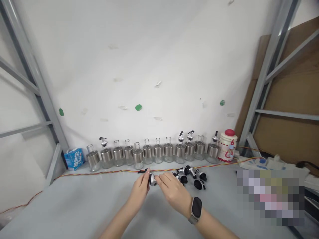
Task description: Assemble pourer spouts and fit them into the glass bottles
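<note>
Above the grey table, my left hand [140, 187] is closed around a black-and-silver bottle pourer [152, 180], which lies roughly sideways. The fingertips of my right hand [173, 191] pinch the pourer's other end; a watch is on that wrist. Just beyond the right hand lie several loose pourers [198, 184] in a small cluster, partly hidden by the hand. Along the wall stands a row of glass bottles with steel bands, among them an open-necked bottle [138, 156]. A few bottles carry pourers, such as the capped bottle [106, 156] on the left.
A red-and-yellow twisted wire [112, 171] runs across the table in front of the bottles. At the row's left end is a blue carton [74, 159]; at its right end, a cream jar with red lid [226, 147]. Metal frame posts [264, 79] flank the table.
</note>
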A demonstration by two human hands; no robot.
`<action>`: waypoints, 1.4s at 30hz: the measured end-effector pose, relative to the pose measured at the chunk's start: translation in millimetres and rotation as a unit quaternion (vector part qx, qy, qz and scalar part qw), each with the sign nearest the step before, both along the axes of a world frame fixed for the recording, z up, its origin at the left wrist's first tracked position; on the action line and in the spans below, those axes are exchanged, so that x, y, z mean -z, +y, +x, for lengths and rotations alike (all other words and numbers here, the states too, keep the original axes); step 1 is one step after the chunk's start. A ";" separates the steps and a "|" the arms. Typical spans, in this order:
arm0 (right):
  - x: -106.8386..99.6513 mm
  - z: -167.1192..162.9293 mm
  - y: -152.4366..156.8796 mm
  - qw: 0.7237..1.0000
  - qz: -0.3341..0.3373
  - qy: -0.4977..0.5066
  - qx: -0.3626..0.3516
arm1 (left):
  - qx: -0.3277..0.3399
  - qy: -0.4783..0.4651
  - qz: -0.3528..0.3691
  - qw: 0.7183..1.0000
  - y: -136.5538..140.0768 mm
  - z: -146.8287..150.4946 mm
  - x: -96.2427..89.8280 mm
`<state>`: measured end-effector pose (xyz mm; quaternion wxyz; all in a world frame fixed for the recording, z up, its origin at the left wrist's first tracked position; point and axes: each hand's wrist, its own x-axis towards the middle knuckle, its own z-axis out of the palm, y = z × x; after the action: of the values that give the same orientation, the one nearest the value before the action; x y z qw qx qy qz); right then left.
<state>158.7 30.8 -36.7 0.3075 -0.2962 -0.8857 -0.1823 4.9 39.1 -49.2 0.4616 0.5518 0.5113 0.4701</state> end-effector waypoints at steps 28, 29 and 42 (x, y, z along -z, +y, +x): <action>-14.7 -4.6 -5.7 0.715 -0.614 0.258 -0.212 | 0.040 0.253 0.275 0.927 -26.1 -8.5 -25.6; -13.8 -6.2 -6.4 0.762 -0.565 0.253 -0.191 | 0.021 0.250 0.264 0.931 -24.8 -9.0 -25.8; 12.3 -12.6 -7.2 0.999 -0.029 0.020 -0.019 | -0.064 0.240 0.163 0.955 -10.2 -2.3 2.9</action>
<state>146.1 23.6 -49.0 0.3199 -0.2916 -0.8898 -0.1446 2.5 28.9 -52.1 0.1977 0.6823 0.5576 0.4295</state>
